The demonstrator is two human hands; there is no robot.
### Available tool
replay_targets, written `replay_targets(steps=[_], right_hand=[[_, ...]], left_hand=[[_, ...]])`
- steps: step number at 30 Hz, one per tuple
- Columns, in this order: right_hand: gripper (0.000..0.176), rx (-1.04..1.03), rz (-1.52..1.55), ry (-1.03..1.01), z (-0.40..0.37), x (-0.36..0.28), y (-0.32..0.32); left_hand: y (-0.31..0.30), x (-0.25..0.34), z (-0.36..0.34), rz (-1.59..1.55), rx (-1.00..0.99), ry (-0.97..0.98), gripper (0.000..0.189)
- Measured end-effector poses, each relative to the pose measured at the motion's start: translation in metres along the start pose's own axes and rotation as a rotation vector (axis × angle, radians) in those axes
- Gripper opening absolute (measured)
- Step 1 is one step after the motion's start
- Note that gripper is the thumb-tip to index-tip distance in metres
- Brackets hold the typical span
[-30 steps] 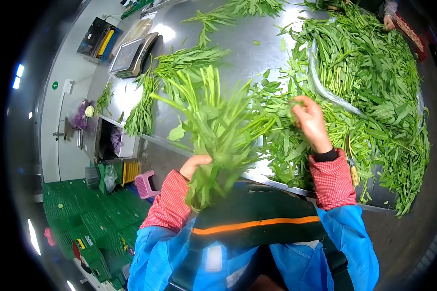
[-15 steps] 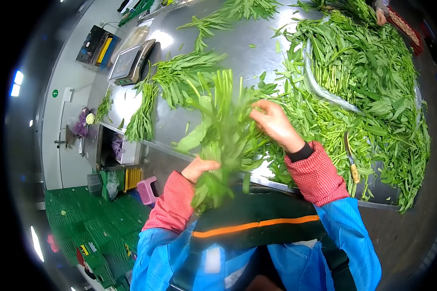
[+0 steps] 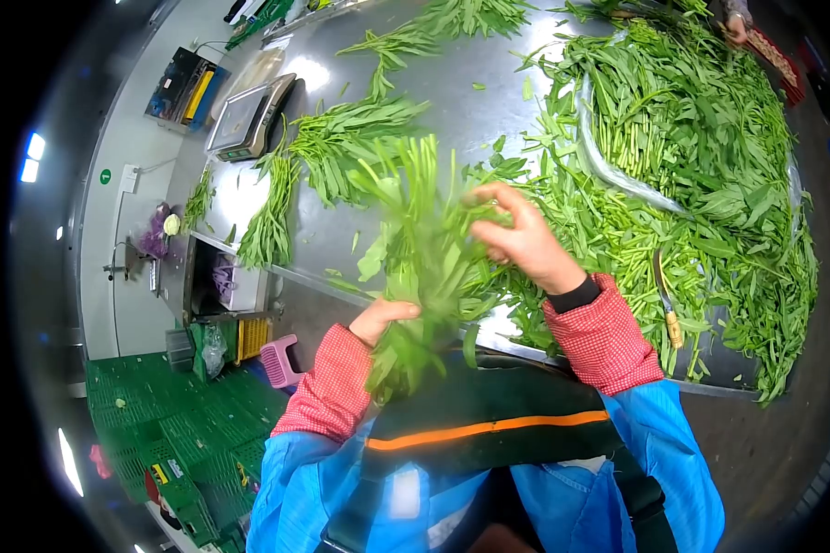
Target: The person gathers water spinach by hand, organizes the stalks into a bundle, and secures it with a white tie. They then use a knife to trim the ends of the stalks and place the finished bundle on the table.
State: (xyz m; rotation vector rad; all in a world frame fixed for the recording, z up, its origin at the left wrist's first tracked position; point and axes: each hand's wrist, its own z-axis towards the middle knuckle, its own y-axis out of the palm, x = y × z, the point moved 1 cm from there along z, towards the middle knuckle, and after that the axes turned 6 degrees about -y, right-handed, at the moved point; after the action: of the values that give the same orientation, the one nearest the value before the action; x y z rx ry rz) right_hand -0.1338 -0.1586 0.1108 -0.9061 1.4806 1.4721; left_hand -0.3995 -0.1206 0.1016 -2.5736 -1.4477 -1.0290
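My left hand (image 3: 385,319) is closed round a bunch of water spinach (image 3: 424,249), near its leafy lower end. The bunch stands roughly upright in front of my body, pale stem ends at the top, and is partly blurred. At its right side is my right hand (image 3: 523,241), index finger and thumb apart at the edge of the leaves. No stem shows clearly between those fingers. A large heap of water spinach (image 3: 710,157) covers the right side of the metal table (image 3: 341,78). On the heap's near part lies a curved knife (image 3: 666,300) with a wooden handle.
Smaller bunches of water spinach (image 3: 269,217) lie on the table's left side, close to a weighing scale (image 3: 244,120). A plastic sheet (image 3: 618,180) runs through the heap. Green crates (image 3: 157,396) and a pink stool (image 3: 281,361) stand lower left. Another person's hand (image 3: 737,29) is far right.
My right hand's fingers have spread apart and shifted slightly at the bunch's right edge. The bunch has moved little in my left hand. The other person's hand has shifted right.
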Motion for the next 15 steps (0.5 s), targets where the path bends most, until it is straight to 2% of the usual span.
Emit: replay_targets(steps=[2, 4, 7, 8, 9, 10, 11, 12, 14, 15], right_hand=[[0.044, -0.057, -0.455, -0.394, 0.005, 0.016, 0.011], [0.038, -0.293, -0.641, -0.007, 0.007, 0.013, 0.012], [0.031, -0.299, -0.349, -0.087, 0.005, 0.015, -0.005], [0.028, -0.179, -0.226, -0.187, 0.006, 0.025, -0.015], [0.026, -0.155, -0.150, 0.010, 0.004, 0.017, -0.030], [0.023, -0.067, -0.151, 0.009, 0.000, 0.003, -0.038], [0.020, 0.032, 0.152, 0.061, -0.004, 0.002, -0.054], [0.017, 0.056, 0.637, -0.052, -0.008, -0.004, -0.064], [0.012, 0.269, 0.836, -0.166, -0.008, -0.020, -0.075], [0.012, 0.167, 0.845, -0.209, -0.007, -0.017, -0.082]], left_hand=[[0.011, 0.001, 0.002, -0.021, -0.011, 0.026, 0.056], [0.012, 0.000, 0.006, 0.002, -0.012, 0.061, 0.055], [0.006, -0.003, 0.011, 0.126, 0.022, 0.102, 0.052], [0.001, -0.005, 0.011, 0.155, 0.018, 0.104, 0.054], [-0.007, -0.007, 0.014, 0.182, 0.014, 0.108, 0.056], [-0.009, -0.007, 0.014, 0.210, 0.008, 0.114, 0.058], [-0.009, -0.008, 0.012, 0.155, 0.009, 0.084, 0.054], [-0.008, -0.007, 0.010, 0.060, 0.006, 0.087, 0.051], [-0.006, -0.010, 0.005, -0.134, -0.001, 0.091, 0.047], [-0.015, -0.011, 0.006, -0.056, 0.033, 0.066, 0.039]])
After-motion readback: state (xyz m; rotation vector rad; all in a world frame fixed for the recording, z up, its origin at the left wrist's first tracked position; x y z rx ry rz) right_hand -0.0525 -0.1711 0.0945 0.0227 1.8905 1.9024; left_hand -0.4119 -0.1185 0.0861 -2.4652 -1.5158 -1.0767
